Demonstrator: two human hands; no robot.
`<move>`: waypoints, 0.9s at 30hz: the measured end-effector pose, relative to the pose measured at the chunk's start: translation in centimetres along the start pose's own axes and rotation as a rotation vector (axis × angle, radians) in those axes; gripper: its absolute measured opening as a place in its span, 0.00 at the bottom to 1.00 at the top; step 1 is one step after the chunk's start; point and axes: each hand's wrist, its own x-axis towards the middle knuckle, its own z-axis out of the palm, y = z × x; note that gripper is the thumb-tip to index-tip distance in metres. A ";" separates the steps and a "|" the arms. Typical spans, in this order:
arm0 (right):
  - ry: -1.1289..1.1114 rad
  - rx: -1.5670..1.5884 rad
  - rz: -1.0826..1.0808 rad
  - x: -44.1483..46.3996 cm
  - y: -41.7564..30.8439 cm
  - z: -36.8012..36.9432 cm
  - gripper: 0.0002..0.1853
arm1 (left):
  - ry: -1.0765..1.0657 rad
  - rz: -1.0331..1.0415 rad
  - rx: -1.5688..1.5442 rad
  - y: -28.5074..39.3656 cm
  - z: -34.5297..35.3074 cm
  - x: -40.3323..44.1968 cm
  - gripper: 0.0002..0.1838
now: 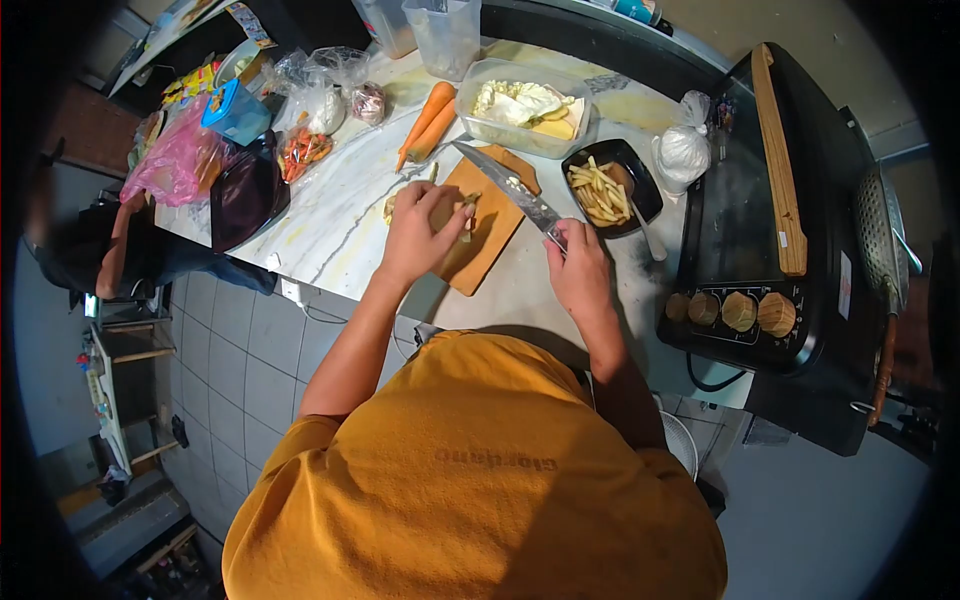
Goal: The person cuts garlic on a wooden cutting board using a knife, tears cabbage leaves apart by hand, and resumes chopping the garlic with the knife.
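My right hand [580, 262] is wrapped round the handle of a large knife [510, 187], whose blade points up and left over the wooden cutting board [490, 262]. Small pale bits cling to the blade. My left hand [422, 228] is over the left part of the board with its fingers apart, close to some small pale pieces [466, 222] partly hidden by the fingers. Right of the knife, a black square bowl [650, 200] holds pale cut strips [597, 190] and a spoon. Two carrots [430, 125] lie beyond the board.
A clear container [545, 147] with cabbage stands behind the board. A black oven [735, 220] is at the right, near a tied bag of white powder [683, 155]. Plastic bags [180, 160] and a blue-lidded tub [238, 112] lie left. Another person's arm [115, 250] shows far left.
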 end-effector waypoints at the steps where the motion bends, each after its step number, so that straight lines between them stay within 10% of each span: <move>1: 0.006 0.001 0.003 0.4 -0.3 -0.6 0.16 | 0.026 0.078 -0.022 0.3 -0.3 0.9 0.18; 9: 0.153 0.062 -0.118 7.4 -2.2 -2.6 0.15 | 0.069 0.485 0.265 3.6 0.9 9.5 0.23; 27: 0.163 -0.050 -0.111 10.3 -1.8 -1.6 0.15 | -0.034 0.446 0.349 1.3 3.0 13.0 0.22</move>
